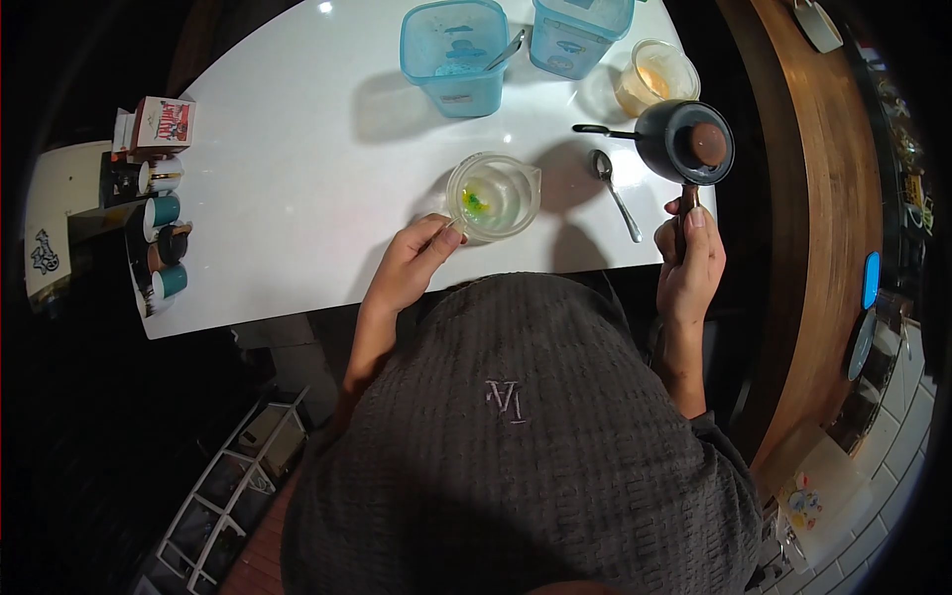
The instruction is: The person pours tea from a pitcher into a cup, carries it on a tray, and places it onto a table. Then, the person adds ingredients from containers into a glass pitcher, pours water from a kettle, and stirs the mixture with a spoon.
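My left hand (420, 253) pinches the handle of a clear jug (516, 203) standing on the white table. The jug has a small spout on its right, and a green and yellow patch shows at its bottom. My right hand (690, 256) is wrapped round the brown handle of a small dark pot (654, 144), held up near the table's right edge. A round brown shape shows on top of the pot; whether it is a knob or contents, I cannot tell. A black handle-like piece (592, 129) juts out to the pot's left. Between jug and pot lies a metal spoon (619, 203).
Two blue plastic tubs (466, 96) (570, 58) stand at the back, one with a utensil in it. A clear tub (677, 67) with tan contents is behind the pot. Cups (164, 211) and a small box (164, 124) line the left edge. A wooden counter (828, 208) runs along the right.
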